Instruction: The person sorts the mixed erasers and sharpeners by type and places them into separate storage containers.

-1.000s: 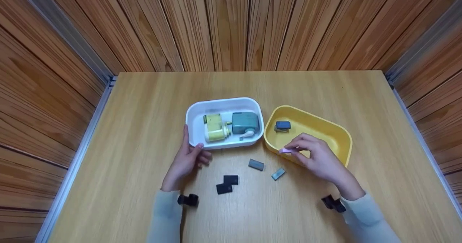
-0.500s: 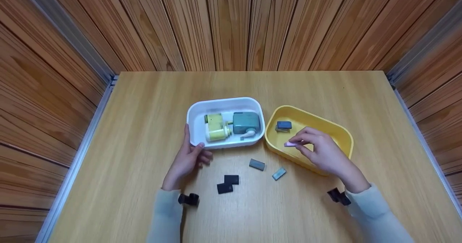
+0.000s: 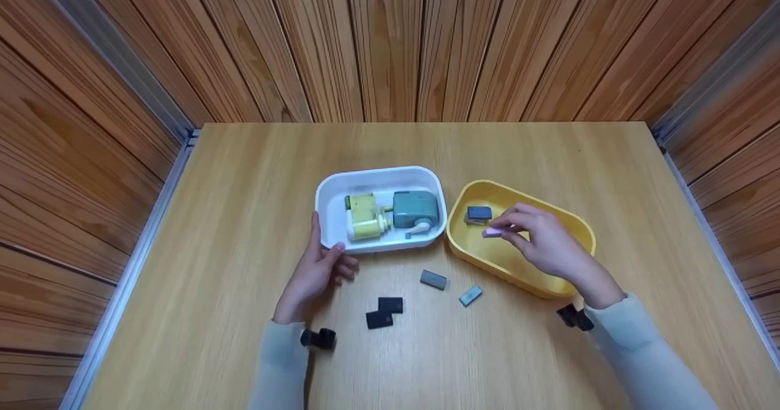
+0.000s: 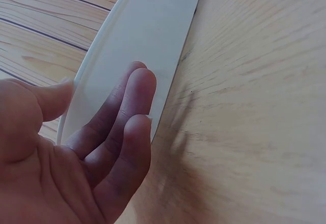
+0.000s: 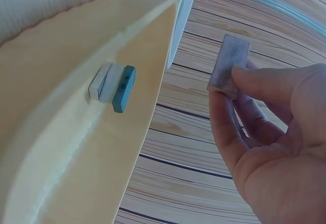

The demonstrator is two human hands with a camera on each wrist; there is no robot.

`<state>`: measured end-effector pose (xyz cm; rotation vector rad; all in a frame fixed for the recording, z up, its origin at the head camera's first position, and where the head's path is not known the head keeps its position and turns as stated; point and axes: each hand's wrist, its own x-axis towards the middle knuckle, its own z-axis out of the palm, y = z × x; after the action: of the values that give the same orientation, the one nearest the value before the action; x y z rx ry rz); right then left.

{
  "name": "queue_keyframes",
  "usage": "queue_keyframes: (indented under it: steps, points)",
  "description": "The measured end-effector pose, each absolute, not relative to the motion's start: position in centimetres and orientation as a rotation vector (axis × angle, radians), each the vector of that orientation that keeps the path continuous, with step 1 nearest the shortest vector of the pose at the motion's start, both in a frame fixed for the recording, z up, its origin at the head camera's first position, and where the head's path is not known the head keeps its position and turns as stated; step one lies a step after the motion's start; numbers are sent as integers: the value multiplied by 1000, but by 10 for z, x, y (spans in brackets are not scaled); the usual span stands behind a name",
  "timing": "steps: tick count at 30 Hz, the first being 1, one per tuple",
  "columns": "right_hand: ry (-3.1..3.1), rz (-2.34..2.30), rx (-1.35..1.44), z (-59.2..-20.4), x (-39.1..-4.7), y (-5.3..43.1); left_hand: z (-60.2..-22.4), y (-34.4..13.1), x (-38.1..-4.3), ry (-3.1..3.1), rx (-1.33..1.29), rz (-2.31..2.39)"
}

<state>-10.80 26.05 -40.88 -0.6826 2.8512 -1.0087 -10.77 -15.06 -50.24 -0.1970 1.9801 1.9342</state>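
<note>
Firstly, in the head view we count two trays on one table (image 3: 244,184): a white tray (image 3: 390,247) and, just beside it, a yellow tray (image 3: 484,251). The white tray bears two devices, one yellow device (image 3: 364,216) and one teal device (image 3: 415,209). The yellow tray bears one small stack (image 3: 479,214). In front of the trays we record two black rectangles (image 3: 390,304), which meet at their corners, one grey block (image 3: 433,279) and one light blue block (image 3: 470,295). The right hand (image 3: 542,239) pinches one pink block (image 3: 492,233) over the yellow tray; the left hand (image 3: 314,270) lies at the white tray's near corner.

In the left wrist view we note the thumb at the rim and three fingers loosely bent beside the outer wall.

In the right wrist view we find the pink block between thumb and fingers, apart from the stack, where we count one blue-green piece beside paler material.
</note>
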Motion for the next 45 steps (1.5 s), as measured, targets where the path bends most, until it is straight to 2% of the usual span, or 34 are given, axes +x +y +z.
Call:
queue_keyframes:
  steps: [25,45]
  points:
    - [2802,-982,-606,-412,-154,274,-504,-149,-108,2004,-172,1943]
    - [2798,-1036,-526,-437,-178,270,-503,-150,-107,1991,-189,1943]
